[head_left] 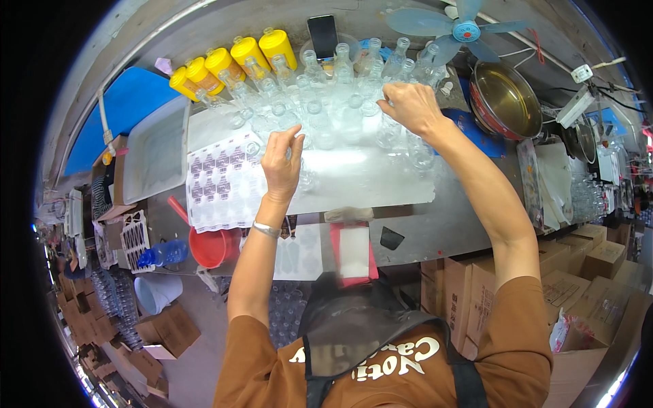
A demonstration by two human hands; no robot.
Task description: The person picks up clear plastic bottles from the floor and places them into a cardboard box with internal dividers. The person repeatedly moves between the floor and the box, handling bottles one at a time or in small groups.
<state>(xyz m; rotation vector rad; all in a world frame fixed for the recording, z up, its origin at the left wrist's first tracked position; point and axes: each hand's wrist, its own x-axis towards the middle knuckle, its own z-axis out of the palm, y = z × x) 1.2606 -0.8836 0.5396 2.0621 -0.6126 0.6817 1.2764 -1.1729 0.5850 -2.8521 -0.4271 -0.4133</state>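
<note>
My left hand [280, 162] is raised over the near part of the white work surface [354, 197], thumb and fingertips closed in a pinch. Whatever it pinches, if anything, is too small to make out. Many clear glass bottles [316, 126] with narrow necks stand in a cluster in front of my hands. Among those at the right, my right hand [411, 107] has its fingers curled closed near the bottle tops, and its grip is hidden. One bottle [389, 134] shows just below it. Beside my left hand lies a sheet of printed purple labels [218, 178].
Yellow bottles [245, 51], a phone [322, 35] and a blue fan [466, 31] line the back. A translucent tray [156, 149] and red dipper [208, 248] sit left, a large metal pot [505, 98] right. Cardboard boxes [469, 299] stand low at the right.
</note>
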